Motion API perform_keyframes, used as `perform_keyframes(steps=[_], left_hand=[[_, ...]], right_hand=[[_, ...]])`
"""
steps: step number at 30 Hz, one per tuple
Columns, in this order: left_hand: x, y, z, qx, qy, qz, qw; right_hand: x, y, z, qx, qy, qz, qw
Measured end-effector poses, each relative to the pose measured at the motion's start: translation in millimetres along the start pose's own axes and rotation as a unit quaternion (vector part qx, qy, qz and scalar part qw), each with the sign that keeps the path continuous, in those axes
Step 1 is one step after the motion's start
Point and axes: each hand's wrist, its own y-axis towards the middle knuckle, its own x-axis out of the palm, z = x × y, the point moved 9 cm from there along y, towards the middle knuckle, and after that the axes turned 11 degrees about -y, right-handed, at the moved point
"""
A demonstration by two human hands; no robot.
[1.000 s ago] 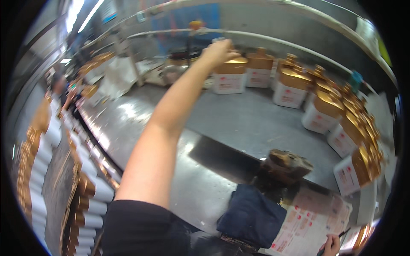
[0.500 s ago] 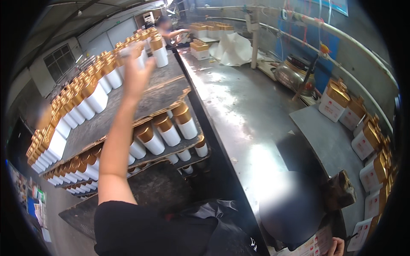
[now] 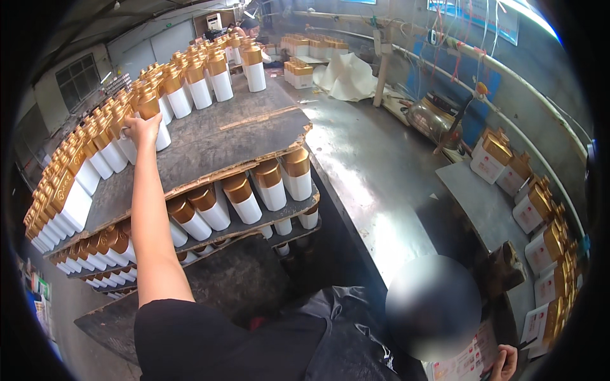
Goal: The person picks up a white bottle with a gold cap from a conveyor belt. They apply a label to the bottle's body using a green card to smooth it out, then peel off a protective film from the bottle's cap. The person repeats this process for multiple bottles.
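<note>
My left arm reaches out to crowded rows of flat-sided bottles [image 3: 215, 75] with gold tops and white bodies on a dark board. At the front of the row, my left hand [image 3: 142, 129] is closed beside a bottle [image 3: 149, 106], its fingers bent against the gold tops. Something small and pale shows at the fingertips, too small to name. At the lower right edge, my right hand [image 3: 504, 364] has curled fingers beside a white printed sheet [image 3: 469, 353]; what they hold is hidden. A thin dark stick [image 3: 527, 343] lies close to that hand.
Below the board [image 3: 210, 136], with its chipped edge, are shelves of more bottles [image 3: 267, 184]. A shiny metal table [image 3: 356, 171] runs along the right. Printed bottles [image 3: 539, 211] line the wall beside a grey panel [image 3: 473, 197]. A person [image 3: 248, 28] is at the far end.
My left hand has come down and left from above the far rows to the front bottles. The view has shifted slightly. My right hand stays by the printed sheet.
</note>
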Motion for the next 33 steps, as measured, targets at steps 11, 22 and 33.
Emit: perform_keyframes(steps=[11,22,33], left_hand=[[57,65,-7,0.136,-0.341,-0.26,0.893],[35,-475,288,-0.039,-0.509,-0.7,0.499],[7,-786,369,-0.096,-0.331,-0.921,0.179]], right_hand=[[-42,6,85,-0.029,-0.018,0.045,0.998],[-52,-23,85,0.036,0.097,0.083,0.991],[-86,-106,148,0.28,0.04,0.218,0.934]])
